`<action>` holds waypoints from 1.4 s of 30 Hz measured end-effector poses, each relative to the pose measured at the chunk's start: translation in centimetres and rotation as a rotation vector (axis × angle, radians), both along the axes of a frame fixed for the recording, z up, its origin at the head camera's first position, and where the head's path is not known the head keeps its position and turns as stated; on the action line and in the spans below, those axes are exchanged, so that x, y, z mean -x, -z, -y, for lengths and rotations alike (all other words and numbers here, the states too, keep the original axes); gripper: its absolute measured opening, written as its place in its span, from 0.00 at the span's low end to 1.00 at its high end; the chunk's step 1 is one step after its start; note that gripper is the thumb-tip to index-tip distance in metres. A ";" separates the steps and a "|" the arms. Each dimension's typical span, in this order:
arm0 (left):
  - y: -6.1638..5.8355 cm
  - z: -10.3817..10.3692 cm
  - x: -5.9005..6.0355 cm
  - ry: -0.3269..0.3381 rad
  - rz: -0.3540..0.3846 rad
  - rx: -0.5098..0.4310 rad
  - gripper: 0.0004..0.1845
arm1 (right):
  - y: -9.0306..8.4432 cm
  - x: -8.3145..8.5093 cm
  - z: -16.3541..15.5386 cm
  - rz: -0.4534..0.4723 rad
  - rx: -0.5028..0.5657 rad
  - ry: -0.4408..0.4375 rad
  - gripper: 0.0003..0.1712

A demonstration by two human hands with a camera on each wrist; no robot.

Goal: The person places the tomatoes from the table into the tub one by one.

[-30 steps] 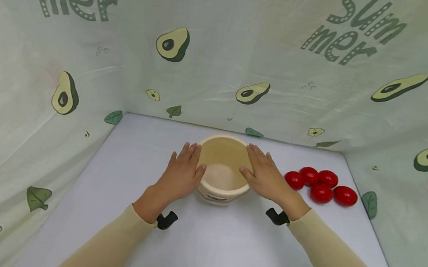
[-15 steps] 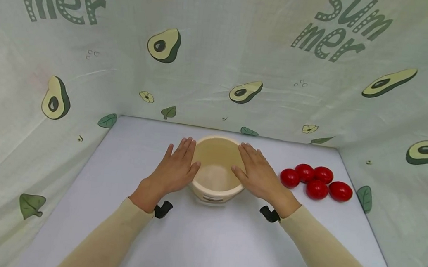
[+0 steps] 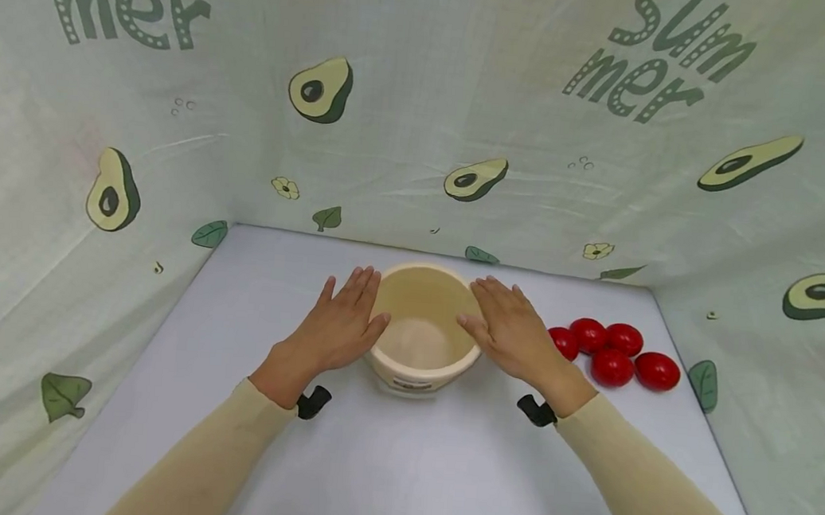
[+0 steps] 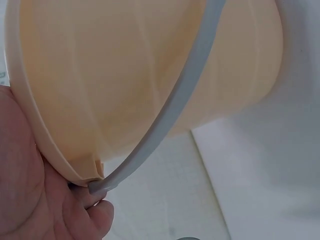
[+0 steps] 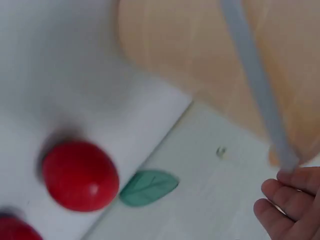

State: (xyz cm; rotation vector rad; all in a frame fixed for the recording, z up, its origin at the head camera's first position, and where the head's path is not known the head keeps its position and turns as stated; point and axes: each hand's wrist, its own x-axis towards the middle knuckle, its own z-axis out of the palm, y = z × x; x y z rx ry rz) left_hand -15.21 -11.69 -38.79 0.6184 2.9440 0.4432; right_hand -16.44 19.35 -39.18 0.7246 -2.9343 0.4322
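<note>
Five red tomatoes [image 3: 614,353] lie bunched together toward the right edge of the bench [image 3: 398,464], touching one another — one of them shows up close in the right wrist view [image 5: 80,175]. A pale green cloth [image 3: 421,130] printed with avocados, leaves, small flowers and the word "summer" stands round the bench's far, left and right edges.

A staged tabletop booth – avocado-print cloth [image 3: 421,130] walls a white table [image 3: 398,464].
</note>
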 end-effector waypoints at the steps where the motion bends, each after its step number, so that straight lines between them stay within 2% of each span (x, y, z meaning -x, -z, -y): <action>1: 0.0 0.0 0.0 0.002 -0.002 0.001 0.41 | -0.1 0.3 -0.7 -0.008 -0.007 0.011 0.42; 6: 0.1 0.1 0.0 0.012 0.007 -0.005 0.41 | 0.2 1.9 -4.6 -0.027 -0.084 0.105 0.40; 11: 0.2 0.1 0.1 0.011 0.030 -0.028 0.40 | 2.4 2.6 -6.7 0.001 -0.235 0.134 0.47; 17: 0.5 0.2 0.4 0.029 0.040 -0.040 0.41 | 5.6 2.9 -7.2 0.033 -0.316 0.135 0.50; 24: 0.1 0.5 0.5 0.028 0.042 -0.031 0.41 | 7.2 3.3 -6.7 0.015 -0.352 0.127 0.45; 28: -0.2 0.8 0.5 0.017 0.034 -0.019 0.41 | 7.3 3.5 -6.4 0.009 -0.361 0.132 0.44; 35: 0.4 0.8 0.5 0.020 0.045 -0.014 0.40 | 7.2 3.7 -6.1 0.020 -0.360 0.153 0.42; 38: 0.6 0.8 0.5 0.018 0.031 -0.013 0.39 | 5.8 3.8 -6.0 -0.018 -0.334 0.172 0.42; 42: 0.7 0.8 0.6 0.028 0.017 -0.029 0.38 | 2.7 4.0 -5.5 -0.129 -0.291 0.182 0.40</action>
